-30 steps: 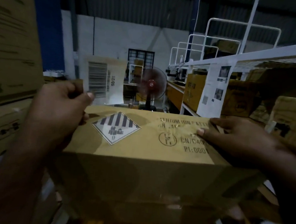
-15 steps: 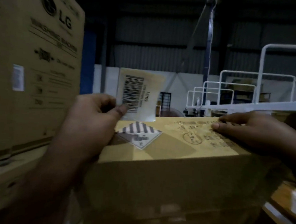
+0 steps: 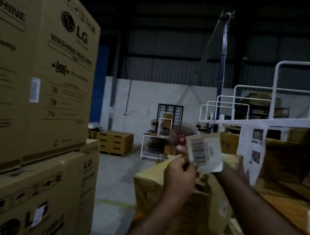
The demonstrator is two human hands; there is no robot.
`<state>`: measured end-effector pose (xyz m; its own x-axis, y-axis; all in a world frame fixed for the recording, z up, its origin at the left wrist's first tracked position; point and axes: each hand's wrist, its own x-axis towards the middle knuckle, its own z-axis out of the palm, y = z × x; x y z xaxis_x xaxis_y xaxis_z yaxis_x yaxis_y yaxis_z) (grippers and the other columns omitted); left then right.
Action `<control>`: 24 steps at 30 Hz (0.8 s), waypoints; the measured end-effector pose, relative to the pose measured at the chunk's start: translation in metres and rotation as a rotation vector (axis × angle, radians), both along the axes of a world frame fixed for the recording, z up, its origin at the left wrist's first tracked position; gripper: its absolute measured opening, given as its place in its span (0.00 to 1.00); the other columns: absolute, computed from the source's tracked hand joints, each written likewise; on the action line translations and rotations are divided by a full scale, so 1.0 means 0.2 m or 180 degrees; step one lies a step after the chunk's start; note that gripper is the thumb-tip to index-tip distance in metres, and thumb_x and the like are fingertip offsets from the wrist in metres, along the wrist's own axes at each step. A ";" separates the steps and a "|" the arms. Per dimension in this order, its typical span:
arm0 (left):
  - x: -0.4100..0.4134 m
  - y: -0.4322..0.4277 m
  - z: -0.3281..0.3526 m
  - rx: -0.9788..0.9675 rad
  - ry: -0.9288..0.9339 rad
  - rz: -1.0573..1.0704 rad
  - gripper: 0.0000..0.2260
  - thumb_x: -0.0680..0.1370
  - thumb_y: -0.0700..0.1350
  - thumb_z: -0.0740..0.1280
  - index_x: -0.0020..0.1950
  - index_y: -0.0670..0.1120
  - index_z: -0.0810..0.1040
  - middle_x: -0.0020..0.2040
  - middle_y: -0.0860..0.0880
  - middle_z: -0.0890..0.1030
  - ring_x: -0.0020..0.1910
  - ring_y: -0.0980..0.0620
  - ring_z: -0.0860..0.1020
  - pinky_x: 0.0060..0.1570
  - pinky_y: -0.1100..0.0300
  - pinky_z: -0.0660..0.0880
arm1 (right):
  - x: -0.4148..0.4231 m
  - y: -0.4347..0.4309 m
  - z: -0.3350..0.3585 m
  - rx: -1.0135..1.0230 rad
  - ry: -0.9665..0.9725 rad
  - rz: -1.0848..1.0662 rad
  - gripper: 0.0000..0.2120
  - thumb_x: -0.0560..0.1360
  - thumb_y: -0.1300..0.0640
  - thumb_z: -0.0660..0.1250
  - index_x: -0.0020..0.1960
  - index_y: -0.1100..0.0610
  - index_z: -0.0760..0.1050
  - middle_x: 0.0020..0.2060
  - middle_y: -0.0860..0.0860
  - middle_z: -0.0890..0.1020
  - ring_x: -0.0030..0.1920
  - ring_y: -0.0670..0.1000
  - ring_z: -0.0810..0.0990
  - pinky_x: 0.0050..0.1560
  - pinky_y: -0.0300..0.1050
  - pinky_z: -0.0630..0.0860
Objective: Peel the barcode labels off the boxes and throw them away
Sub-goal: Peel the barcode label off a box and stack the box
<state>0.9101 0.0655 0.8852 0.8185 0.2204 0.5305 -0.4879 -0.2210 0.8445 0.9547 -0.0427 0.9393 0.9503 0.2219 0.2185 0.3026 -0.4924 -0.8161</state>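
Note:
The peeled barcode label (image 3: 205,154), white with black bars, is held up in front of me, clear of the box. My left hand (image 3: 178,176) pinches its left edge. My right hand (image 3: 238,166) is mostly hidden behind the label and holds it from the back at its lower right. Below both hands stands the brown carton (image 3: 146,190) the label came from, its near corner showing.
Tall stacked washing-machine cartons (image 3: 43,69) fill the left, with small white labels (image 3: 34,89) on them. A white shelf rack (image 3: 278,122) with boxes and a hanging paper sheet (image 3: 254,151) is on the right. A fan (image 3: 183,135) and low cartons (image 3: 116,140) stand farther back.
My view swung left and up. My left hand carried the label right, away from the box top. My right hand left the box and came up to the label.

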 end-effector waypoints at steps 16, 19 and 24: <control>0.36 0.26 -0.23 0.0248 0.0075 0.0539 0.06 0.80 0.46 0.67 0.44 0.51 0.79 0.37 0.54 0.81 0.37 0.57 0.80 0.33 0.66 0.75 | 0.16 0.04 -0.36 -0.2441 -0.0230 0.0104 0.45 0.64 0.18 0.50 0.70 0.44 0.71 0.70 0.48 0.74 0.67 0.53 0.74 0.66 0.61 0.69; 0.46 0.38 -0.26 0.0662 0.0192 0.1189 0.05 0.80 0.49 0.66 0.46 0.53 0.79 0.41 0.54 0.82 0.38 0.57 0.80 0.34 0.62 0.75 | 0.05 0.11 -0.43 -0.3015 -0.0219 0.0243 0.47 0.65 0.20 0.56 0.77 0.44 0.58 0.79 0.52 0.60 0.76 0.59 0.61 0.71 0.71 0.57; 0.56 0.52 -0.28 0.1184 0.0505 0.1451 0.06 0.80 0.48 0.66 0.53 0.52 0.81 0.48 0.52 0.83 0.46 0.53 0.81 0.47 0.52 0.81 | 0.06 0.11 -0.48 -0.3155 -0.0788 0.0119 0.35 0.71 0.33 0.67 0.73 0.44 0.62 0.71 0.51 0.69 0.69 0.59 0.68 0.66 0.72 0.61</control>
